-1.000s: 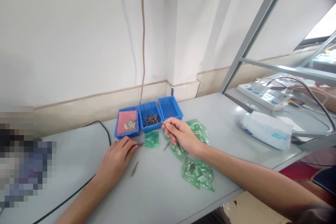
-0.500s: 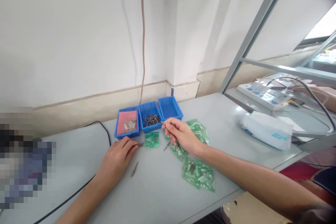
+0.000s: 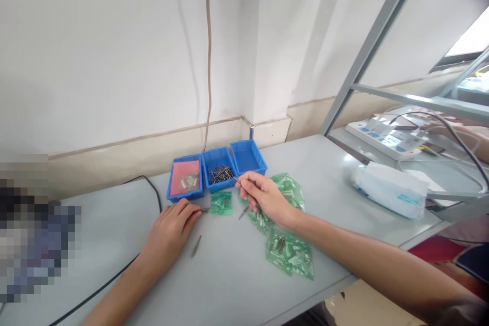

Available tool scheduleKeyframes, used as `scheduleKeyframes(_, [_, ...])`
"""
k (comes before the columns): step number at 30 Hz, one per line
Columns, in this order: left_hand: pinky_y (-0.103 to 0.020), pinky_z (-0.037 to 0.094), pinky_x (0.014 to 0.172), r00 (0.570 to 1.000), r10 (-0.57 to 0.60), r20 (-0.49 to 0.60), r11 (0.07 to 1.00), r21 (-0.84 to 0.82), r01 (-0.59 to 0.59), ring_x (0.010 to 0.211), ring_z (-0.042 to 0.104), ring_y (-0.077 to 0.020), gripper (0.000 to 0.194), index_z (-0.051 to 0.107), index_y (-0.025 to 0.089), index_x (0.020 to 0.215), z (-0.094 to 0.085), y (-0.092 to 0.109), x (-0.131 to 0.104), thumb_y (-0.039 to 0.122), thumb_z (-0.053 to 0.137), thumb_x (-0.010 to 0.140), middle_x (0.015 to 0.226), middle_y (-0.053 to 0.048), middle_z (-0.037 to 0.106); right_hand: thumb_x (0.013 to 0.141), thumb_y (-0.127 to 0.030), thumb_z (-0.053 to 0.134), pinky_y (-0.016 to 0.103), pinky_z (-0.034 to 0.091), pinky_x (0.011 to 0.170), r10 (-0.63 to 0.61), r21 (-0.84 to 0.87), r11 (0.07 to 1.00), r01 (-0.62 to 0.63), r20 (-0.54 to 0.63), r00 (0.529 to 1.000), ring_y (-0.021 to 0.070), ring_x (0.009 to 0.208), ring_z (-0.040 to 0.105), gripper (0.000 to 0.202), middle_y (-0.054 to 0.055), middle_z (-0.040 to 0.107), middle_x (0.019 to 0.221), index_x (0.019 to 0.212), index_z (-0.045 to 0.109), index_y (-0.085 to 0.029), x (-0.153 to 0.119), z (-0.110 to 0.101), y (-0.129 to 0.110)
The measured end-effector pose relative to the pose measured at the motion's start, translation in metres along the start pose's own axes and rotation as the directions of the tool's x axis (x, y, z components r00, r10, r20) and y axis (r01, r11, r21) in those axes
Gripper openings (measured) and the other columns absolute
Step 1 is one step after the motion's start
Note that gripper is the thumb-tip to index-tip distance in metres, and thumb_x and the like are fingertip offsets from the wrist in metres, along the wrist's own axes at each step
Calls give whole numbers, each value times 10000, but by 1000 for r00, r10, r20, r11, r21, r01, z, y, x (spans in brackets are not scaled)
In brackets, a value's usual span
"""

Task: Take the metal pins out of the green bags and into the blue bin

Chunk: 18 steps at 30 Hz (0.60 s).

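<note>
My left hand [image 3: 168, 229] rests on the table with thumb and fingers closed on short metal bits [image 3: 205, 210], their ends poking out at the fingertips. Between the fingertips of my right hand [image 3: 265, 198] is one slim metal bit [image 3: 236, 179], held by the near right corner of the middle blue bin [image 3: 222, 187], where many similar bits lie. A small green plastic bag [image 3: 221, 204] with bits inside lies between my hands. One loose bit [image 3: 196, 246] lies nearer me, and another loose bit [image 3: 243, 212] is below my right hand.
Several filled green bags [image 3: 289, 254] lie under and beside my right forearm. The left blue bin [image 3: 185, 196] holds a pink sheet and a clear bag; the right blue bin [image 3: 248, 155] stands alongside. A black cable [image 3: 95, 290], a white-blue packet [image 3: 389, 191] and a metal frame [image 3: 372, 43] flank the workspace.
</note>
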State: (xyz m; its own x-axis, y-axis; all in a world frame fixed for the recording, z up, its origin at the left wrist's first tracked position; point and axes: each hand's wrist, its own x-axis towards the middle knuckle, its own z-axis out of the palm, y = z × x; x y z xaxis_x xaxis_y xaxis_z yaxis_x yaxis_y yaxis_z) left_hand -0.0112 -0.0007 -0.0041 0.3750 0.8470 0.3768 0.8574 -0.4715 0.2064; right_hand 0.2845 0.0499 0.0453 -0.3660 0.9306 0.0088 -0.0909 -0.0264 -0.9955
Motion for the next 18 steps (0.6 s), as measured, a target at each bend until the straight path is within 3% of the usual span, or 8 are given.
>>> scheduleKeyframes(18, [-360,444,785,1000,-10,-12,1000,8,10,839,610,-223,325,686,247,1087,-2,3,1,416,414,1141,1014,-36,675,987,-571,641,218,380,472,13,-13,1000,-13,8,1000,66,498,427,375,-14,631,825,954,653,-197,-1,1,-1])
